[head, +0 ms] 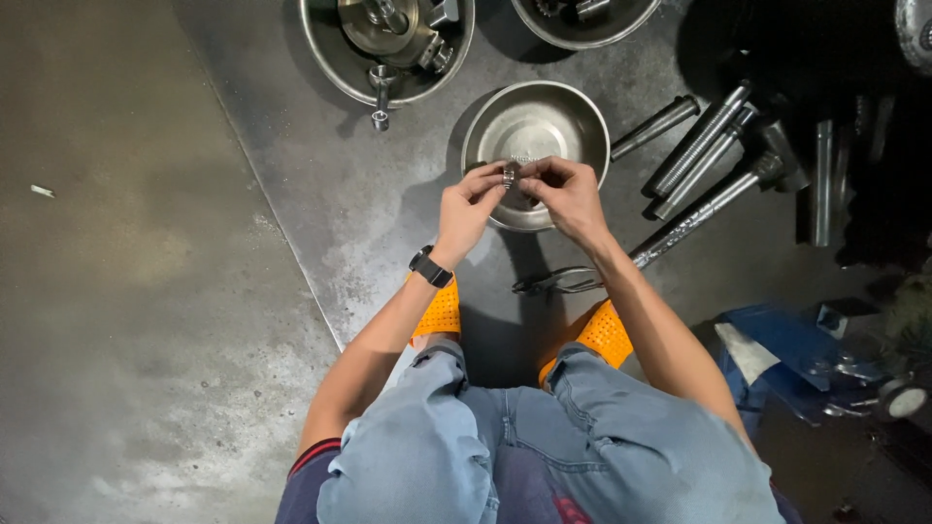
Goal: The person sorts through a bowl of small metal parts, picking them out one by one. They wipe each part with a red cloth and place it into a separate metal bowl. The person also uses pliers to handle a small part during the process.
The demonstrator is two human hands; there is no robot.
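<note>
One small metal ring-shaped part (509, 175): you hold it between both hands, above the near rim of the empty bowl. Your left hand (468, 206) pinches it from the left with fingertips closed on it; your right hand (566, 194) pinches it from the right, fingers curled in and touching it as well. The part is too small to tell more of its shape.

Three steel bowls on the floor plate (320, 194):
- One empty steel bowl (544, 121), directly beneath your hands.
- One larger bowl (330, 58), upper left, holding several metal fittings; one fitting hangs over its near rim.
- One bowl (582, 29), top centre, cut by the frame edge, with parts inside that cannot be counted.

One pair of pliers (558, 282), lying on the plate between your feet and the empty bowl.

Four or so long steel bolts or shafts (704, 141), lying slantwise to the right of the empty bowl, some threaded; further dark bars beyond them are too shadowed to count.

One black wristwatch (430, 266) on your left wrist.

Two orange perforated shoes (605, 335), one under each knee.

One blue cloth or bag (791, 340), far right, with small metal pieces just beside it.
</note>
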